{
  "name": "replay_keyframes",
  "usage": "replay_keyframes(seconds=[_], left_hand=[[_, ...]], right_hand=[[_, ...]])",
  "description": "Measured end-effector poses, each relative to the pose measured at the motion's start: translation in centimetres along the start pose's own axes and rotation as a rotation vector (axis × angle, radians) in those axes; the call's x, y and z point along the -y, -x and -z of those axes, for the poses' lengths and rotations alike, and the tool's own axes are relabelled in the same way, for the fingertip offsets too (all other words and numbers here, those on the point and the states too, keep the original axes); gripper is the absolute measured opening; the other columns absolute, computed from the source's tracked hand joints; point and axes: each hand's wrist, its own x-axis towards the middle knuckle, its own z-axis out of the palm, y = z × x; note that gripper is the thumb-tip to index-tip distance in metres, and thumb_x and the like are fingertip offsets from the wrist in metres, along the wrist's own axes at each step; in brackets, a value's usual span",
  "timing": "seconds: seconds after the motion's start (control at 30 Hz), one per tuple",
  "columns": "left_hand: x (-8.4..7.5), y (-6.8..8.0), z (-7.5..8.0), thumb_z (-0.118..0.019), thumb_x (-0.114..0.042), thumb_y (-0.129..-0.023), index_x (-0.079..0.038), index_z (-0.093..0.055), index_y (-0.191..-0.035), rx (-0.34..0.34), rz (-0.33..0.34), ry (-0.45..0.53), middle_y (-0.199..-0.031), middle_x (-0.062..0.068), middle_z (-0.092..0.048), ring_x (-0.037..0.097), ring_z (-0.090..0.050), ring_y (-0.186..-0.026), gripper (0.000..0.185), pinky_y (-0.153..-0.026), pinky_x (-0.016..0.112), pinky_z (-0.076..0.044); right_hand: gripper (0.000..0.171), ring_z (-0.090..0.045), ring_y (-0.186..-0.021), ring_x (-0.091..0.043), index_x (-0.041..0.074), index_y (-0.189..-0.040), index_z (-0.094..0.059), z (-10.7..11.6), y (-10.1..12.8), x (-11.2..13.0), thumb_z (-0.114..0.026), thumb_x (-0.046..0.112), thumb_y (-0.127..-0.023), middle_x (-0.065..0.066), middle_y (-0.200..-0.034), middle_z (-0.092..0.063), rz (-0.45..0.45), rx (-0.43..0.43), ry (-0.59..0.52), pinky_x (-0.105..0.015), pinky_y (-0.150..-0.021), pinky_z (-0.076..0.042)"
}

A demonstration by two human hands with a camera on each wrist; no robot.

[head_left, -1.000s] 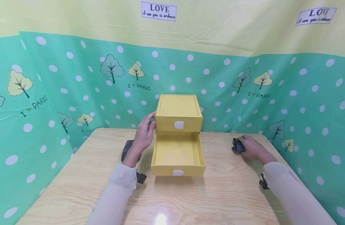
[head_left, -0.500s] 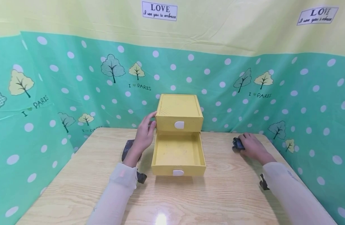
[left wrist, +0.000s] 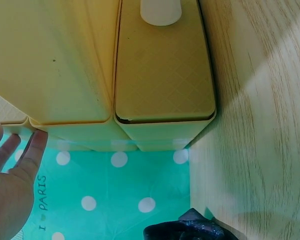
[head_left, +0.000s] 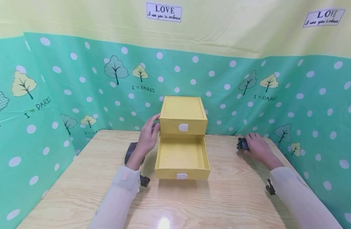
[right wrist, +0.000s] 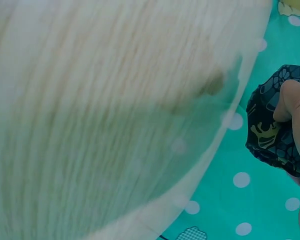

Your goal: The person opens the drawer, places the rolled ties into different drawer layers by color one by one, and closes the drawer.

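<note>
A yellow two-drawer box (head_left: 183,114) stands at the back of the wooden table (head_left: 227,197). Its lower drawer (head_left: 182,158) is pulled out and looks empty; the upper drawer (head_left: 183,127) is closed. My left hand (head_left: 147,137) rests with straight fingers against the box's left side (left wrist: 50,60); a fingertip (left wrist: 37,142) touches its corner. My right hand (head_left: 257,147) grips a dark patterned bundle of cloth (head_left: 242,144) on the table at the right. In the right wrist view a finger (right wrist: 292,102) curls over that cloth (right wrist: 270,130).
A second dark cloth piece (head_left: 131,152) lies on the table behind my left wrist, also seen in the left wrist view as dark cloth (left wrist: 185,230). Green dotted curtain (head_left: 78,95) walls the table on three sides.
My right hand with the dark cloth has shifted slightly back and to the right. The left hand and the box stay put.
</note>
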Motion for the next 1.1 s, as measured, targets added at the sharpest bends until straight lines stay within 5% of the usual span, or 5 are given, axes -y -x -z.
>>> replay_keyframes(seconds=[0.47, 1.1], left_hand=[[0.1, 0.0, 0.0, -0.043, -0.015, -0.111, -0.010, -0.044, -0.153, 0.005, 0.015, 0.007, -0.139, 0.018, -0.054, 0.036, -0.063, -0.116, 0.042, -0.095, 0.046, -0.059], [0.0, -0.1, 0.0, -0.046, -0.008, -0.109, -0.006, -0.046, -0.151, -0.006, 0.007, -0.003, -0.137, 0.019, -0.056, 0.036, -0.060, -0.120, 0.042, -0.096, 0.046, -0.058]], right_hand=[[0.058, -0.050, -0.103, -0.043, -0.009, -0.116, -0.055, 2.8, 0.0, 1.5, -0.086, 0.015, -0.074, -0.027, -0.110, -0.056, 0.134, -0.279, -0.016, -0.058, -0.087, -0.049], [0.058, -0.055, -0.096, -0.042, -0.007, -0.112, -0.061, 7.7, -0.1, 7.5, -0.089, 0.011, -0.064, -0.024, -0.108, -0.060, 0.348, -0.464, -0.028, -0.053, -0.079, -0.053]])
